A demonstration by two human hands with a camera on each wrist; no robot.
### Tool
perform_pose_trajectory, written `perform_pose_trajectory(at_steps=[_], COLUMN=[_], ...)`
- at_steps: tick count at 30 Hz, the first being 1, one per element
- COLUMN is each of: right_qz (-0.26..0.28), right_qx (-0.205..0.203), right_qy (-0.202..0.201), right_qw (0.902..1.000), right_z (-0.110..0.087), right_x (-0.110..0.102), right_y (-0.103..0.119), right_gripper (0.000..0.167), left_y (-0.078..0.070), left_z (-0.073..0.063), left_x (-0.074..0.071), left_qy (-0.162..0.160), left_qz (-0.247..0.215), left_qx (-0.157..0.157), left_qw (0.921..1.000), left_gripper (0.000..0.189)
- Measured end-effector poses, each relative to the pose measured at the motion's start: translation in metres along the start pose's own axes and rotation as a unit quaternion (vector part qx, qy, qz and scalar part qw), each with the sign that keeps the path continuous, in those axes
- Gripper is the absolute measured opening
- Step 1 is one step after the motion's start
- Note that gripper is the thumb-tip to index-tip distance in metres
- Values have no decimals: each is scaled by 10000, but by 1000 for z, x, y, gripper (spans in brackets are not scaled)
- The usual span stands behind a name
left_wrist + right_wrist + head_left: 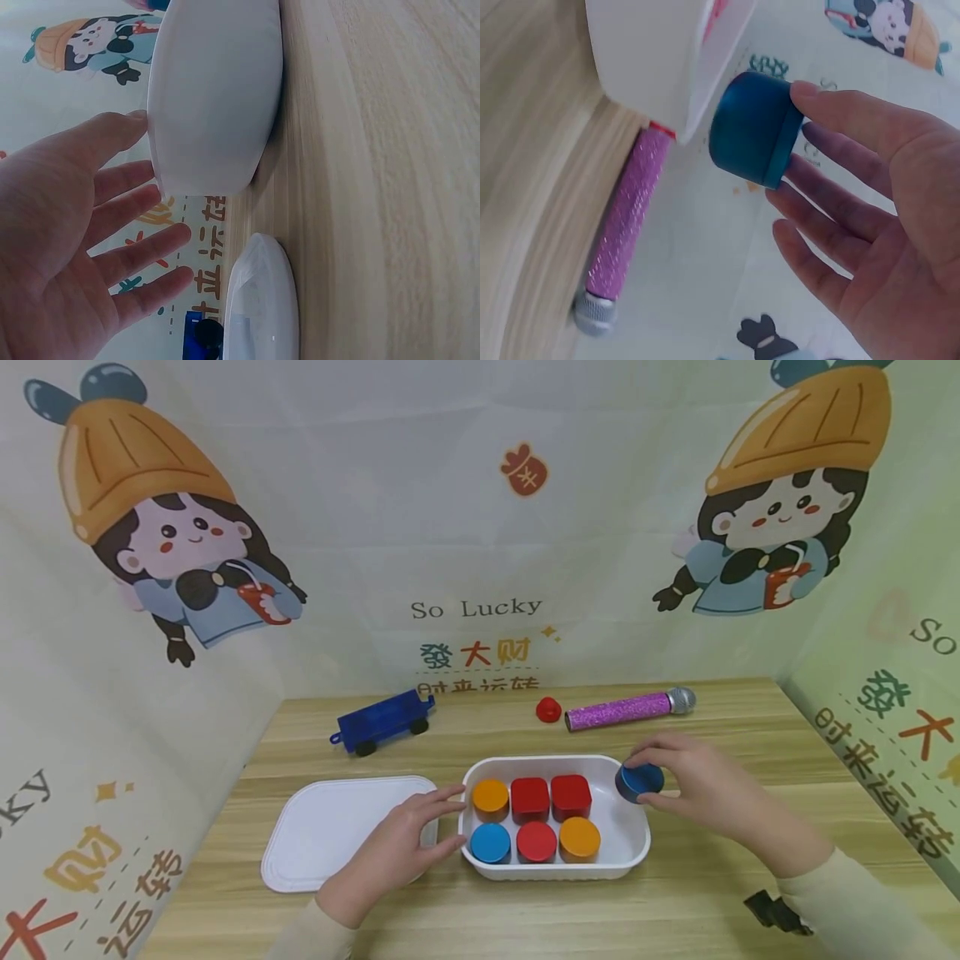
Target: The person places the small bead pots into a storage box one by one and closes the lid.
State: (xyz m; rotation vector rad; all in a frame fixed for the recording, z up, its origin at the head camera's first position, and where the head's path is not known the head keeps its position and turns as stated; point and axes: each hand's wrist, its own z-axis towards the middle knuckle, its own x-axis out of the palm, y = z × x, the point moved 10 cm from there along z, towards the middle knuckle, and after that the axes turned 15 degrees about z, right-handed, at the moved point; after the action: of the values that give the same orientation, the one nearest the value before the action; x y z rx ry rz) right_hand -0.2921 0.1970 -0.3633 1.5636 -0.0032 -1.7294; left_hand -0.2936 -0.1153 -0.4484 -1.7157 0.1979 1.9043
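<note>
A white rounded tub [555,872] stands on the table, holding several colored pieces. An orange round piece [491,797] and two square pieces in red [530,797] fill its back row. In front sit a light blue round piece [491,842], a red round piece [536,839] and a second orange round piece [580,837]. My left hand [401,835] touches the tub's left end with extended fingers, its thumb at the rim in the left wrist view. At the right end, my right hand [693,781] pinches a dark blue cylinder [751,131] by its edge, over the rim.
Left of the tub lies a white lid [330,827], partly behind my left forearm. Farther back are a blue toy wagon [382,722], a small red hat-shaped piece [549,709] and a glittery purple microphone [630,709]. A black object [776,912] lies by my right sleeve.
</note>
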Motion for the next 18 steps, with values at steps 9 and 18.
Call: perform_pose_trajectory(at_steps=[9, 18], right_qz=[-256, -317], right_qx=[-414, -909], right_qy=[138, 724], right_qw=[9987, 9927], right_z=[7, 8], right_x=[26, 51], right_y=[11, 12], right_gripper=[36, 34], left_y=[-1, -1], left_z=[0, 1], left_x=[-1, 1], left_qy=[3, 51], left_qz=[9, -41], left_qx=[47, -13], left_qw=[10000, 10000], left_gripper=[43, 43])
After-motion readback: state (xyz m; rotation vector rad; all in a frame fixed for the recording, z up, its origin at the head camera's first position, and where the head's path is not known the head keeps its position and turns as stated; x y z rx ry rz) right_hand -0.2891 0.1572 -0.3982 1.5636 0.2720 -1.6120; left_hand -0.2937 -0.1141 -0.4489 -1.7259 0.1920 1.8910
